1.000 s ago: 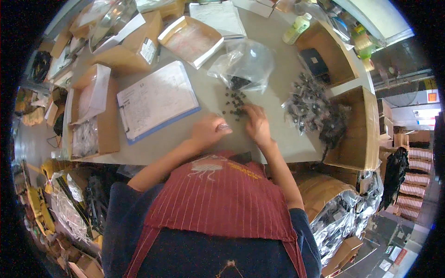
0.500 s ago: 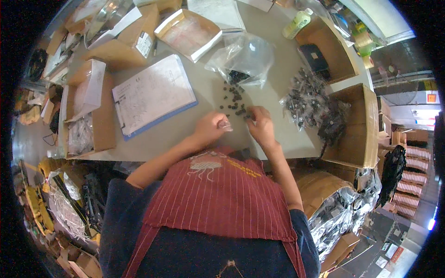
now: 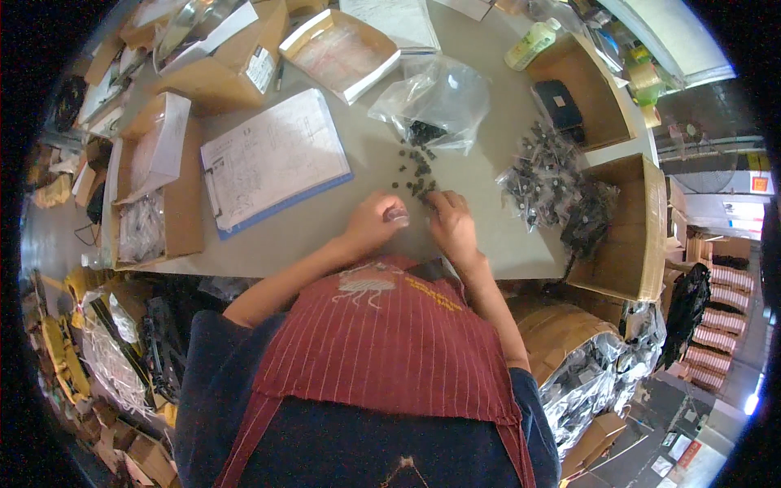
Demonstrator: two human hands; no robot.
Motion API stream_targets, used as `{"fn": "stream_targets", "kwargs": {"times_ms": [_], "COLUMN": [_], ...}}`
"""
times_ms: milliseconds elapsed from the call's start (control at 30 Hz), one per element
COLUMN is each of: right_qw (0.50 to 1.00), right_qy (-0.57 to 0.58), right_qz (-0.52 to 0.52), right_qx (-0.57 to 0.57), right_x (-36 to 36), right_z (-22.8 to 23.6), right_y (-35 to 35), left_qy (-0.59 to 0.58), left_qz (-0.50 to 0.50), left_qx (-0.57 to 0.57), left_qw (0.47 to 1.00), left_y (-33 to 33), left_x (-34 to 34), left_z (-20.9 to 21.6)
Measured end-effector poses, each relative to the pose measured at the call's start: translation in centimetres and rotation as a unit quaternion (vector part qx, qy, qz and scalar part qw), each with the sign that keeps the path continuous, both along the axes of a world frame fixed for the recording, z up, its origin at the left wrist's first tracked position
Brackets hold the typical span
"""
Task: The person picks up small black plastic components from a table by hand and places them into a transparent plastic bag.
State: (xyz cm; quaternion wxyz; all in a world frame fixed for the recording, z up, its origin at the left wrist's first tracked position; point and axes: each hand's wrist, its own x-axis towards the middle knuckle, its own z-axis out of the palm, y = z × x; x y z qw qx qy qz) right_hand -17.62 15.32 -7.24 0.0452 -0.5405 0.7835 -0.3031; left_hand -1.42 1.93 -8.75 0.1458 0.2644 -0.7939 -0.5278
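My left hand (image 3: 375, 221) is closed round a small clear plastic bag (image 3: 397, 215), its mouth end poking out between thumb and fingers. Just right of it, my right hand (image 3: 453, 224) has its fingers bent together at the near edge of a scatter of small round black parts (image 3: 421, 169). The fingertips seem to pinch one of these parts, though they partly cover it. A large clear bag (image 3: 451, 98) lies behind the scatter, with more black parts at its open mouth.
On the right, a heap of small filled bags (image 3: 549, 183) lies beside an open cardboard box (image 3: 630, 220). A clipboard with papers (image 3: 272, 154) is on the left, near another carton (image 3: 183, 220). A shallow white box (image 3: 342, 53) and a bottle (image 3: 532, 43) stand farther back.
My right hand has shifted slightly left, its fingertips now at the black parts. The left hand keeps its hold on the small bag. The whole view has moved a little.
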Motion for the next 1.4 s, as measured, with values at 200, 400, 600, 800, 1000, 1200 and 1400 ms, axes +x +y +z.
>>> {"fn": "stream_targets", "kwargs": {"times_ms": [200, 400, 600, 800, 1000, 1200, 1400], "right_qw": [0.999, 0.987, 0.979, 0.983, 0.994, 0.999, 0.998], "right_qy": [0.015, -0.142, -0.158, -0.165, -0.1, -0.024, -0.042], "right_qz": [0.029, 0.065, 0.083, -0.066, -0.035, -0.026, -0.038], "right_qx": [-0.006, -0.043, -0.1, -0.052, 0.005, -0.008, 0.018], "right_x": [0.2, 1.4, 1.7, -1.4, -1.8, -1.3, -2.1], "right_z": [-0.2, 4.4, 4.6, 2.0, -0.1, 0.2, 0.0], "right_y": [-0.1, -0.2, -0.5, 0.1, -0.7, -2.1, -1.4], "left_qy": [-0.023, 0.025, 0.048, 0.028, 0.034, 0.019, 0.033], "left_qz": [-0.019, -0.003, -0.015, -0.024, -0.02, -0.015, -0.025], "left_qx": [-0.006, -0.046, -0.068, -0.049, -0.061, -0.056, -0.051], "left_qw": [1.0, 0.999, 0.996, 0.998, 0.997, 0.998, 0.998], "left_y": [-0.2, 0.1, 0.0, 0.1, 0.1, 0.1, 0.1], "left_x": [0.2, 0.2, 0.0, 0.0, 0.0, 0.0, 0.1], "left_z": [1.1, -1.6, -2.4, -0.6, -1.3, -0.5, -0.8]}}
